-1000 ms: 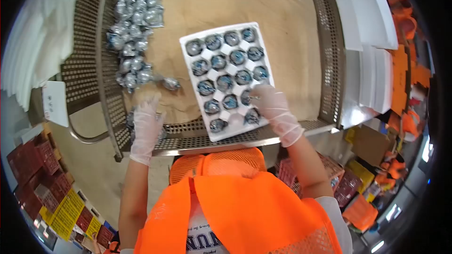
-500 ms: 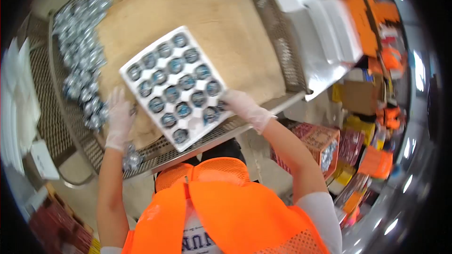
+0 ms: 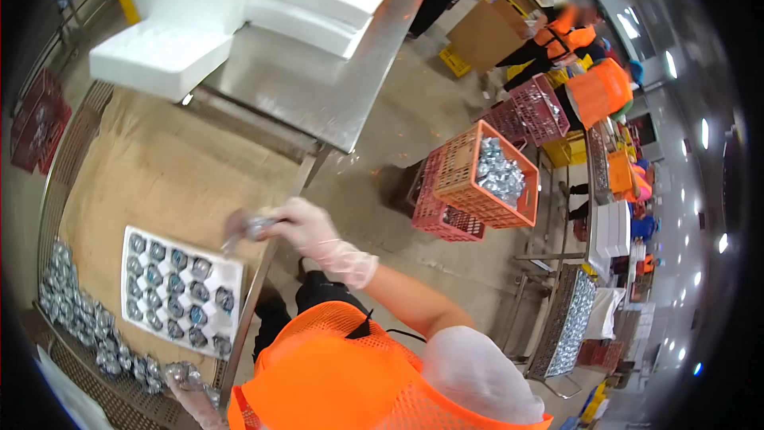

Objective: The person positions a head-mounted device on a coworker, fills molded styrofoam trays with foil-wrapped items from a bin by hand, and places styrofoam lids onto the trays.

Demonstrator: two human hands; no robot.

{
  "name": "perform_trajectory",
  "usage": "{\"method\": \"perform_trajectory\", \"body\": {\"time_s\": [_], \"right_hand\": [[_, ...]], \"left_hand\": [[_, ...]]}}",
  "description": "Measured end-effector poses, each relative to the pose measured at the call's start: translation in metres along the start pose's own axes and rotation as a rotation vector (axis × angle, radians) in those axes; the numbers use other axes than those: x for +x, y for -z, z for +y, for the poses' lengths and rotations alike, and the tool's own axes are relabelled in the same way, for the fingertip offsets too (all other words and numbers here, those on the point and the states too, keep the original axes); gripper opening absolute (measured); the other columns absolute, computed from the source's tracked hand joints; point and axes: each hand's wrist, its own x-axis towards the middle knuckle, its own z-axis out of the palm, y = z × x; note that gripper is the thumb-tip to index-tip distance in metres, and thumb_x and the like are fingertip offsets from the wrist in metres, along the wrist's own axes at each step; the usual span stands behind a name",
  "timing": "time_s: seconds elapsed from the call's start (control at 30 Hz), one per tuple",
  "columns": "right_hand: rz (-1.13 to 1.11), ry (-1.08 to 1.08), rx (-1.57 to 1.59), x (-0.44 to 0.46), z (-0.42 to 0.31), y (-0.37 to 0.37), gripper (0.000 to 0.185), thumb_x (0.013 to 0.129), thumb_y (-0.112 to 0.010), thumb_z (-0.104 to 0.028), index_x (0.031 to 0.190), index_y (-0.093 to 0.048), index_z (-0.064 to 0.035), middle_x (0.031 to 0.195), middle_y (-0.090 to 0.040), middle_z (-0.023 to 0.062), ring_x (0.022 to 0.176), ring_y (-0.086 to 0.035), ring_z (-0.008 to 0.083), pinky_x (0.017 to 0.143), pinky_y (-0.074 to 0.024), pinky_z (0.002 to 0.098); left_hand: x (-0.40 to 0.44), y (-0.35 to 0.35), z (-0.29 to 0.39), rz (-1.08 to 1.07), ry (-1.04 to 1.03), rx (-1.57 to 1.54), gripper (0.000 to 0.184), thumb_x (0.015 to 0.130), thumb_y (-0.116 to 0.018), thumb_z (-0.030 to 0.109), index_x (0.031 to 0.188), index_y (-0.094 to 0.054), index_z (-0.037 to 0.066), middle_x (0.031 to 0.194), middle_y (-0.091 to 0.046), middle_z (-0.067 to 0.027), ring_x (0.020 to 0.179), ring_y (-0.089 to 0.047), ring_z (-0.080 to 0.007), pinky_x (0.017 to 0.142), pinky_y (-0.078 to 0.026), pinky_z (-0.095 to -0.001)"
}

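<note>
The white foam tray lies on the brown-covered work surface, with rows of round, silvery wrapped pieces in its pockets, some showing blue. My right hand, in a thin clear glove, is raised past the tray's right corner. Its fingers are closed on a silvery wrapped piece, blurred by motion. At the near edge of the table, my gloved left hand is closed around another silvery piece. A heap of similar pieces lies along the left side of the table, beside the tray.
White foam boxes stand on a steel table beyond the work surface. To the right, an orange crate full of silvery pieces sits on red crates. Several people in orange vests are farther off.
The view has swung to the right, bringing the crates and co-workers into sight. My right hand has come away from the tray's edge, holding a silvery piece. My left hand is now lower, at the near edge.
</note>
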Motion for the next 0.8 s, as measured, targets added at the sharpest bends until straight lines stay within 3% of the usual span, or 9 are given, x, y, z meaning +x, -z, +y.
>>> {"method": "perform_trajectory", "body": {"time_s": [0.07, 0.17, 0.37, 0.5, 0.57, 0.6, 0.7, 0.77, 0.8], "right_hand": [[0.209, -0.242, -0.106, -0.034, 0.029, 0.073, 0.022, 0.079, -0.066, -0.017, 0.099, -0.073, -0.0125, 0.087, -0.068, 0.0105, 0.084, -0.063, 0.0246, 0.079, -0.0494, 0.0346], [0.493, -0.568, -0.281, -0.097, 0.068, 0.189, 0.026, 0.080, -0.066, -0.016, 0.104, -0.072, -0.0059, 0.086, -0.071, 0.0118, 0.071, -0.068, 0.0162, 0.070, -0.0528, 0.0320], [1.236, -0.710, -0.812, -0.192, 0.173, 0.376, 0.036, 0.076, -0.075, -0.010, 0.108, -0.064, -0.0008, 0.095, -0.065, 0.0191, 0.082, -0.066, 0.0323, 0.073, -0.0516, 0.0385], [0.819, -0.720, -0.132, -0.116, 0.127, 0.324, 0.027, 0.079, -0.069, -0.012, 0.103, -0.064, 0.0007, 0.091, -0.065, 0.0174, 0.086, -0.064, 0.0283, 0.074, -0.0506, 0.0372], [0.327, -0.038, -0.476, -0.073, 0.101, 0.241, 0.025, 0.087, -0.062, -0.018, 0.107, -0.067, -0.0038, 0.107, -0.067, 0.0113, 0.101, -0.062, 0.0219, 0.091, -0.0477, 0.0319], [0.182, -0.314, -0.035, -0.050, 0.047, 0.188, 0.029, 0.088, -0.064, -0.022, 0.112, -0.066, -0.0076, 0.111, -0.066, 0.0112, 0.105, -0.060, 0.0222, 0.094, -0.0465, 0.0325], [-0.480, -0.021, 0.322, -0.017, -0.020, 0.060, 0.054, 0.084, -0.070, -0.027, 0.132, -0.053, -0.0099, 0.132, -0.054, 0.0150, 0.112, -0.057, 0.0293, 0.098, -0.0436, 0.0371], [-0.665, 0.535, 0.252, 0.001, -0.057, 0.005, 0.064, 0.080, -0.072, -0.026, 0.136, -0.047, -0.0101, 0.132, -0.050, 0.0181, 0.110, -0.057, 0.0345, 0.096, -0.0444, 0.0384], [-0.885, 0.513, 0.184, -0.003, -0.069, -0.017, 0.068, 0.075, -0.074, -0.024, 0.135, -0.046, -0.0091, 0.130, -0.051, 0.0188, 0.109, -0.056, 0.0381, 0.092, -0.0465, 0.0398]], "left_hand": [[0.001, -0.018, -0.003, 0.078, -0.397, 0.344, 0.044, 0.087, -0.061, 0.017, 0.127, -0.050, 0.002, 0.112, -0.061, -0.0091, 0.097, -0.060, -0.0193, 0.083, -0.048, -0.0287], [0.004, -0.047, 0.026, -0.047, -0.424, 0.315, 0.042, 0.089, -0.059, 0.023, 0.123, -0.052, -0.001, 0.115, -0.060, -0.0137, 0.100, -0.060, -0.0251, 0.083, -0.049, -0.0333], [-0.022, -0.126, 0.085, -0.217, -0.145, 0.007, 0.039, 0.087, -0.060, 0.023, 0.119, -0.057, 0.001, 0.113, -0.060, -0.0133, 0.096, -0.059, -0.0249, 0.085, -0.049, -0.0333], [-0.078, -0.209, 0.136, -0.305, -0.007, -0.037, 0.041, 0.083, -0.061, 0.016, 0.122, -0.056, 0.001, 0.111, -0.062, -0.0123, 0.097, -0.060, -0.0233, 0.086, -0.049, -0.0324], [-0.108, -0.243, 0.160, -0.340, 0.051, -0.065, 0.043, 0.082, -0.062, 0.012, 0.123, -0.055, 0.001, 0.110, -0.063, -0.0119, 0.098, -0.060, -0.0226, 0.087, -0.048, -0.0320], [-0.121, -0.254, 0.169, -0.352, 0.086, -0.085, 0.045, 0.081, -0.062, 0.010, 0.124, -0.055, 0.001, 0.109, -0.063, -0.0117, 0.099, -0.060, -0.0222, 0.087, -0.048, -0.0318], [-0.154, -0.274, 0.188, -0.337, 0.197, -0.140, 0.049, 0.078, -0.063, 0.004, 0.126, -0.054, 0.001, 0.108, -0.064, -0.0110, 0.100, -0.061, -0.0210, 0.088, -0.048, -0.0311], [-0.155, -0.271, 0.180, -0.535, -0.163, -0.045, 0.054, 0.080, -0.067, 0.005, 0.130, -0.048, 0.001, 0.120, -0.056, -0.0119, 0.105, -0.058, -0.0185, 0.086, -0.050, -0.0306], [-0.146, -0.260, 0.157, -0.501, -0.240, 0.133, 0.057, 0.081, -0.072, 0.010, 0.131, -0.046, 0.002, 0.119, -0.056, -0.0111, 0.106, -0.057, -0.0190, 0.086, -0.051, -0.0308]]}}
